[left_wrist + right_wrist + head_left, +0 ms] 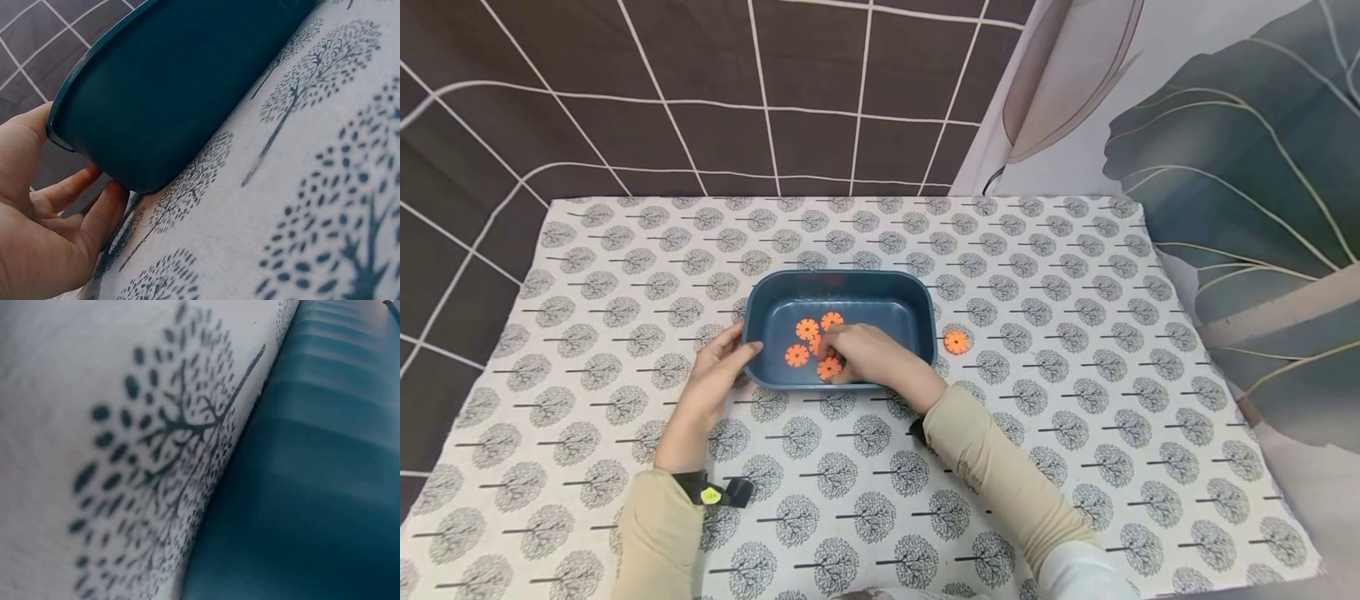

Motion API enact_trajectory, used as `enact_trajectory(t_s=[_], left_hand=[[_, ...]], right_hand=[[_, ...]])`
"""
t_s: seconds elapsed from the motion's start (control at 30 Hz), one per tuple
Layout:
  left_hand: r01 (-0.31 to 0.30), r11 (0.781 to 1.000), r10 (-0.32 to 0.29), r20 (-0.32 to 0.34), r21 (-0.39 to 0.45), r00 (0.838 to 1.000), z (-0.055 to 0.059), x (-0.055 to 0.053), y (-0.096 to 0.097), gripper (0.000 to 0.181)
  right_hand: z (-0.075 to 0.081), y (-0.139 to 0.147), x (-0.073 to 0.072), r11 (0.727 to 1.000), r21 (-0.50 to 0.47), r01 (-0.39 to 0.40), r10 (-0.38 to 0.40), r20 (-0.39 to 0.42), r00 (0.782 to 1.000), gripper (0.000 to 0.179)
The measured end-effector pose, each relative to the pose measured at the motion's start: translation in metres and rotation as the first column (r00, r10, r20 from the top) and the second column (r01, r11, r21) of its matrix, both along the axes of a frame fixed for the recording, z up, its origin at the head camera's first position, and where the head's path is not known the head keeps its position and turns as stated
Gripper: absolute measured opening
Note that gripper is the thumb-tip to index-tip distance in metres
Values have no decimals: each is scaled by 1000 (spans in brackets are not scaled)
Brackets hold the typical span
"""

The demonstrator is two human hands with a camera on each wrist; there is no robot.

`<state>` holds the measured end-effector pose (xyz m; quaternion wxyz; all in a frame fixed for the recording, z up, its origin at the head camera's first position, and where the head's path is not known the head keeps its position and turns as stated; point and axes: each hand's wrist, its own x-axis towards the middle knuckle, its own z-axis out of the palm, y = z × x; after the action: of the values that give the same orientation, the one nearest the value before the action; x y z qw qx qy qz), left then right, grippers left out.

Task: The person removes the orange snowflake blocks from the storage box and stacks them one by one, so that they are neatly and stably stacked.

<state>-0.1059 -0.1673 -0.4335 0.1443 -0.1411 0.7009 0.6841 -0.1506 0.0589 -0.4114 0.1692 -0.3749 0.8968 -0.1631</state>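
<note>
A dark blue plastic tub with rounded corners stands on the table. Gripping its left end is my left hand, thumb over the rim and fingers against the outside wall; the left wrist view shows the same hold on the tub. My right hand reaches down into the tub with bent fingers among several orange notched plastic discs. One disc lies right below this hand, its edge close to the thumb. The right fingertips are hidden, and I cannot tell whether they pinch a disc.
Outside the tub, close to its right end, lies another orange disc. A cloth with a tree print covers the table. A dark cloth with white grid lines hangs behind it. The right wrist view holds only tub wall and cloth.
</note>
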Motion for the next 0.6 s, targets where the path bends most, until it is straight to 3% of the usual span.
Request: enact_trajectory(t_s=[0.3,0.6], left_hand=[[-6,999,7,-13,45,1000,-1,-1,0,65],[-6,1000,7,11,-2,1000,3,1,0,65]], right_hand=[[4,5,0,997,-71,38,-36,32,999,36],[14,20,-1,996,-83,31,-34,-31,999,40]])
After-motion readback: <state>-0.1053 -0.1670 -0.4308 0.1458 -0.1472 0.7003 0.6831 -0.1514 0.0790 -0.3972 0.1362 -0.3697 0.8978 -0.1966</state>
